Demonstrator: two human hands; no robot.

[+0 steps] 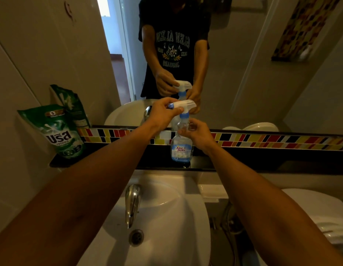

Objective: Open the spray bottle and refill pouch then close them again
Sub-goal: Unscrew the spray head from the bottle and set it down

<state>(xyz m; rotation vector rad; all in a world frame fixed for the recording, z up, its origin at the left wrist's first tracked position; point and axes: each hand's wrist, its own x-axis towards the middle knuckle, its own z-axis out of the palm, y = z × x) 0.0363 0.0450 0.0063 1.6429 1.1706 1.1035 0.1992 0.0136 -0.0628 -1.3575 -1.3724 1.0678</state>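
Both hands grip the upright spray bottle (181, 148): left hand (163, 116) wraps the trigger head (185, 104) above, right hand (197, 135) clasps the neck.

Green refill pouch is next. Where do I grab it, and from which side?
Take the refill pouch by its upper body, coming from the right, sink-side. It stands upright on the ledge, leaning into the left wall, so only its front and right edge are free. Its cap isn't visible.
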